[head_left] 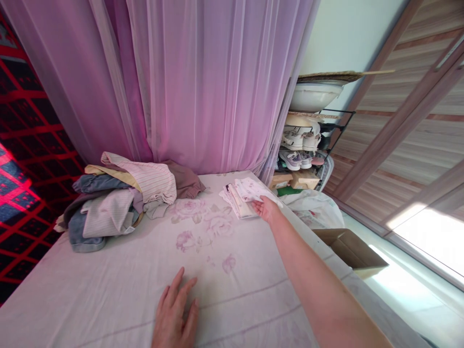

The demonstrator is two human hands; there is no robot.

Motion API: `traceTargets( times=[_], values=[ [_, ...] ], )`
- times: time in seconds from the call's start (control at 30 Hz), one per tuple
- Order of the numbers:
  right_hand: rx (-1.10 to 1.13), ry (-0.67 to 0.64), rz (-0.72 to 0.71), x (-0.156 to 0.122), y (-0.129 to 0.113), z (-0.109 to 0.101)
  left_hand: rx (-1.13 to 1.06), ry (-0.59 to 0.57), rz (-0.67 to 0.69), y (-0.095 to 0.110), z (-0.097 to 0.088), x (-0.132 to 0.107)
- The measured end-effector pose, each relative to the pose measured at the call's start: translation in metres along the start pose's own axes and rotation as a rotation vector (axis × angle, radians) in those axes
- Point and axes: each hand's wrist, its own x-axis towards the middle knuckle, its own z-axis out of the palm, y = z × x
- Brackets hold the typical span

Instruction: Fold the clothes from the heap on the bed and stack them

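On the pile (235, 202) on the bed (126, 285), a folded cloth (248, 187) is pinched by the right hand (267, 209) — apparently being stacked, so a gentle release seems called for; nothing is held by the left hand (175, 311).

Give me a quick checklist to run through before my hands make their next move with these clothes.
1. Right hand at the folded stack: ok, its fingers are at the near right edge.
2. Right hand's grip firm: cannot tell, the thumb and undersides are hidden.
3. Left hand free: ok, fingers spread, nothing visible in it.
4. Folded stack apart from the clothes pile: ok, floral sheet shows between them.
5. Clothes pile neatly folded: not ok, it is a loose, overlapping heap.
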Motion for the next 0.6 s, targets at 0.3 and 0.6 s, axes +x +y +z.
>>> traceTargets(
  times=[0.3, 0.6],
  values=[
    [0.049, -0.115, -0.186, 0.027, -0.093, 0.076, 0.025, -0.015, 0.025, -0.011, 0.005, -0.006],
    [-0.063, -0.022, 0.026, -0.009, 0.007, 0.000, 0.053, 0.000, 0.059, -0.007, 0.003, -0.004]
  ],
)
